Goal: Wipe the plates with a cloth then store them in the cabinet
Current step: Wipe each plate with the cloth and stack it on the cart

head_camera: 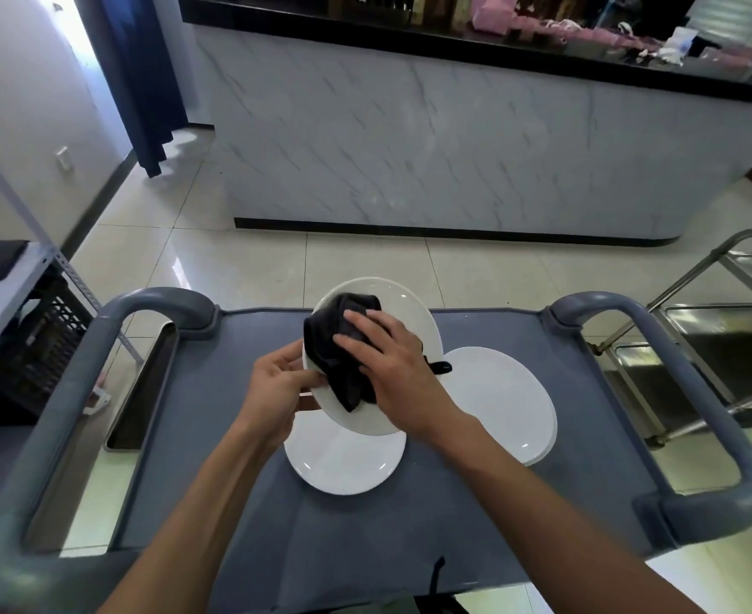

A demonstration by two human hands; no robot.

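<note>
A white plate (403, 303) is held up, tilted, above the grey cart top (241, 502). My left hand (276, 387) grips its left rim. My right hand (391, 361) lies on a crumpled black cloth (336, 347) and presses it against the plate's face, fingers spread and fairly straight. Two more white plates lie flat on the cart: one (343, 463) under the held plate, partly hidden by it, and one (502, 405) to the right.
The cart has grey looped handles on the left (99, 347) and right (693, 392). A marble-fronted counter (431, 161) stands ahead across tiled floor. A steel trolley (719, 330) is to the right, a shelf rack with a dark crate (37, 343) to the left.
</note>
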